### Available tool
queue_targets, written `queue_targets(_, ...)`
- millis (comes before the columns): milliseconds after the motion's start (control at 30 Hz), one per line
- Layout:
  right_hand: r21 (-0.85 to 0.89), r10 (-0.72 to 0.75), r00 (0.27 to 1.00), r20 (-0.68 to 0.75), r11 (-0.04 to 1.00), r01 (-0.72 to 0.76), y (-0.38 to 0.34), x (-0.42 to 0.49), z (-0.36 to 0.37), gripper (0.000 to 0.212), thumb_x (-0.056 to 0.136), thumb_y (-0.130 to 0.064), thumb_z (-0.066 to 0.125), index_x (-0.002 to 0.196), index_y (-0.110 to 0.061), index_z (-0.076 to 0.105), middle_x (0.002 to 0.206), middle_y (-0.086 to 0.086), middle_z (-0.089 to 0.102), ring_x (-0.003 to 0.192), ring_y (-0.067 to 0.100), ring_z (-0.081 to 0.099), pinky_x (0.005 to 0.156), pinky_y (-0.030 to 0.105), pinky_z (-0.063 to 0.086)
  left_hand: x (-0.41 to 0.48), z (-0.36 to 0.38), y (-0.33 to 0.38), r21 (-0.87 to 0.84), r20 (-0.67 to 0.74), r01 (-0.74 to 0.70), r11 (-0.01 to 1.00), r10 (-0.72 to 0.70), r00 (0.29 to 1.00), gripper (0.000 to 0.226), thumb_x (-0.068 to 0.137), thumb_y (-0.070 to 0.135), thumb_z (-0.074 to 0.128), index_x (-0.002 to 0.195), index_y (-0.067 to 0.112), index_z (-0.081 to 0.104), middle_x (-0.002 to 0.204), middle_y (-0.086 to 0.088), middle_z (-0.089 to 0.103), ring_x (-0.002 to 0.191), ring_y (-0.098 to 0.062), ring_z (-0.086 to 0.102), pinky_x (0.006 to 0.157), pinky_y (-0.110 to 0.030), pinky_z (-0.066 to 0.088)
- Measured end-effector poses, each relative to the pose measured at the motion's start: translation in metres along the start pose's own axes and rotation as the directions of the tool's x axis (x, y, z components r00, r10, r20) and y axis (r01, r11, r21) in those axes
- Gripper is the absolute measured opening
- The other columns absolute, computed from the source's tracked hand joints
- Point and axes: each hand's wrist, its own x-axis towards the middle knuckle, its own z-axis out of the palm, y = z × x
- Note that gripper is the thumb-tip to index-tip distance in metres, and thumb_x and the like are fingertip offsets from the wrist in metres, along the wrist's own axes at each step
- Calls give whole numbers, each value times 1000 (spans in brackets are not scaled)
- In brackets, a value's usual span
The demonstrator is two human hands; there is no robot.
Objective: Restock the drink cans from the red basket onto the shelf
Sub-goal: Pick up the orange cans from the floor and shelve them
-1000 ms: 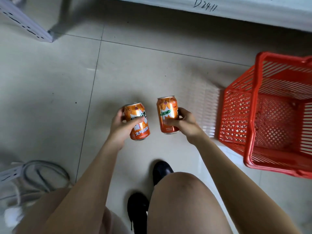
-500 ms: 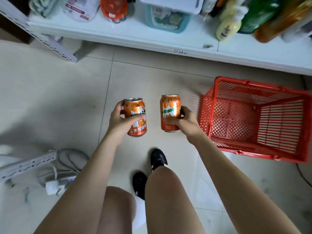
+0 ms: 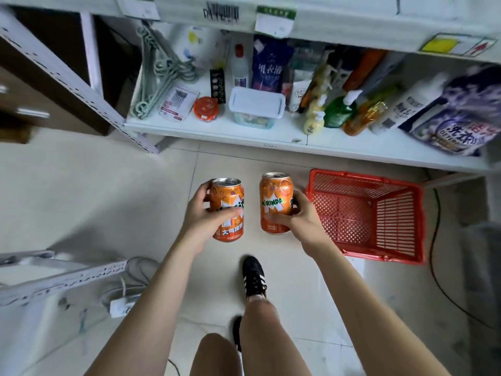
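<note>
floor (image 3: 95,207), red basket (image 3: 366,177), shelf (image 3: 217,131)

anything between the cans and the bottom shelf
Nothing visible: only bare floor lies between the left can, the right can and the shelf. On it, a lidded box and bottles take much room.

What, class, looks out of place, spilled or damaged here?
Nothing spilled or dented: the left can and the right can are upright. Only a white power strip with its cable lies loose on the floor beside a rack.
</note>
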Motion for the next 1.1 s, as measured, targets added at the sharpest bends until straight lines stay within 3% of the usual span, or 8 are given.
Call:
queue_targets(133,28,-70,997,-17,997,71,-19,-59,-8,66,65,-5,86,122,-13,53,109,10,66,100,27,64,81,35,57,-54,-7,29,-18,20,-93,995,93,995,73,65,10,88,127,30,54,113,7,64,92,-9,68,70,-24,54)
queue_targets(300,85,-154,987,-54,984,158,-38,-136,-20,62,66,0,84,118,-11,54,102,9,68,79,17,65,55,15,48,-124,-16,59,-8,76,-189,982,189,979,72,65,8,88,124,30,54,112,6,65,90,-7,67,63,-17,53)
queue_targets(467,100,-250,966,-63,962,256,-57,-197,-37,65,59,-4,88,115,-15,57,105,8,70,95,23,68,84,37,57,-188,-18,92,-4,119,-280,960,278,953,69,66,9,87,117,40,51,110,12,63,91,-4,64,64,-19,50)
queue_targets(733,97,-423,903,-78,898,430,-111,-280,-90,66,63,-1,86,120,-17,56,108,7,71,98,23,69,87,36,56,-262,7,155,-72,149,-441,894,447,882,79,63,11,88,124,41,49,120,8,61,98,-7,63,70,-25,52)
queue_targets(867,98,-482,871,-96,866,490,-139,-313,-127,66,65,-3,85,121,-20,54,110,4,70,97,20,69,81,31,56,-296,30,188,-105,172,-500,860,511,842,100,43,32,93,133,36,49,127,4,61,106,-13,64,82,-36,56)
queue_targets(967,66,-539,836,-103,835,546,-161,-335,-159,64,66,-5,86,119,-20,54,110,3,69,98,18,69,82,32,56,-322,50,215,-140,171,-564,814,581,796,94,45,27,96,125,43,49,126,3,61,106,-12,63,81,-34,54)
queue_targets(1100,18,-613,780,-129,785,619,-189,-364,-200,62,65,-7,86,116,-23,55,107,0,70,97,16,68,78,27,54,-354,77,252,-147,170,-641,753,658,734,94,36,38,94,121,44,53,120,7,63,110,-16,61,87,-42,54)
